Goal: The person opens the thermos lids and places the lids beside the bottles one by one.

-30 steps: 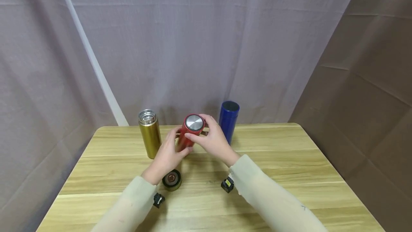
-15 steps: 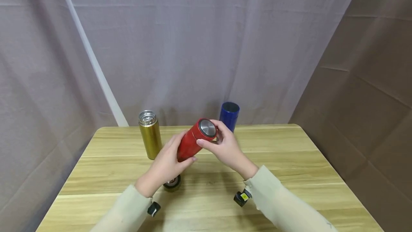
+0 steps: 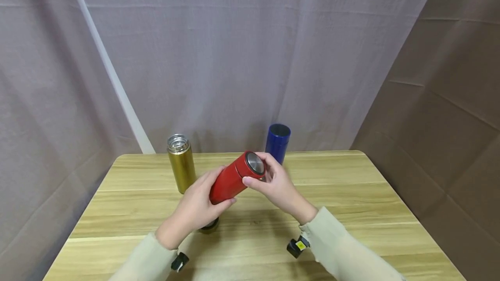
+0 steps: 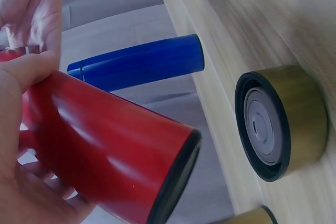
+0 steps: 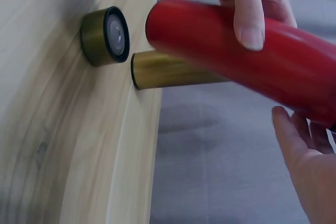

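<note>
Both hands (image 3: 195, 203) (image 3: 279, 185) have the red flask (image 3: 228, 184) gripped, leaning steel end up-right; blue bottle's (image 3: 277, 142) behind, gold one (image 3: 182, 166) left, gold cap (image 4: 310, 119) half-blocked.

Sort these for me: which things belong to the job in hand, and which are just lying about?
In use:
red bottle, held tilted
left hand, gripping its body
right hand, at its metal-topped end

Apparently idle right now:
gold bottle, lidless
gold lid, upturned
blue bottle

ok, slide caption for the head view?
Left grip and right grip hold a tilted red flask over the wooden table, lidless gold flask and blue flask behind.
</note>
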### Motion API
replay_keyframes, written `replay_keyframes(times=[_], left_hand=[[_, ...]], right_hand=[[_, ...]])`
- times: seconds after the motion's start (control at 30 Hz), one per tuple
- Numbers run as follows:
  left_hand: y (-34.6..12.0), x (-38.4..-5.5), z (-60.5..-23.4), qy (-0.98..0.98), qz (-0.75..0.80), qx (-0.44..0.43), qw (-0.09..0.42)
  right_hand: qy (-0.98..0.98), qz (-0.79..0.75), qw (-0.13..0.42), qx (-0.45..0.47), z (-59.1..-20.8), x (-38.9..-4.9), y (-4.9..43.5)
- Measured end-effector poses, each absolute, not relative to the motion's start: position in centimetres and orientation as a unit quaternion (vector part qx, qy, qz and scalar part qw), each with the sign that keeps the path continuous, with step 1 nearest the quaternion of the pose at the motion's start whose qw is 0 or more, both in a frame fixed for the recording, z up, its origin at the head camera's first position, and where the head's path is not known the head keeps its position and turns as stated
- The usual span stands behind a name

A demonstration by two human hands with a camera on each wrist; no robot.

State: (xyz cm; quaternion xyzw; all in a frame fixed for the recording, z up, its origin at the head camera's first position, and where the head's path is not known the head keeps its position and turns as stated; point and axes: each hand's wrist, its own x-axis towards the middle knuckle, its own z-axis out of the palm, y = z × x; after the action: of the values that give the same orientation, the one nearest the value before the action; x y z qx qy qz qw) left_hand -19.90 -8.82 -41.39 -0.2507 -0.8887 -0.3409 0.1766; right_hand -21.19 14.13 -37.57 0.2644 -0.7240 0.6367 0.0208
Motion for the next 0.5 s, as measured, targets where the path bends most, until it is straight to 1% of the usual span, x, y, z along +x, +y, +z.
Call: replay_keyframes(times=[0.13,0.27,0.4,0.5], left_hand=[[-9.1,-19.3,-41.3,-0.899,-0.309,-0.249,0.186],[-9.3,-19.0,-41.5,-0.909,-0.27,-0.244,0.202],[-9.6,-18.9,-41.9,-0.911,-0.24,-0.246,0.228],[-9.7,-18.9,-42.1,-0.912,-0.214,-0.246,0.249]], right_hand=[[-0.721,0.64,-0.002,0.265,-38.2,-21.2,14.7],[-0.739,0.629,-0.011,0.242,-38.8,-21.1,15.4],[-0.756,0.615,-0.019,0.225,-39.2,-21.1,15.8],[-0.768,0.605,-0.036,0.205,-39.1,-20.8,15.9]])
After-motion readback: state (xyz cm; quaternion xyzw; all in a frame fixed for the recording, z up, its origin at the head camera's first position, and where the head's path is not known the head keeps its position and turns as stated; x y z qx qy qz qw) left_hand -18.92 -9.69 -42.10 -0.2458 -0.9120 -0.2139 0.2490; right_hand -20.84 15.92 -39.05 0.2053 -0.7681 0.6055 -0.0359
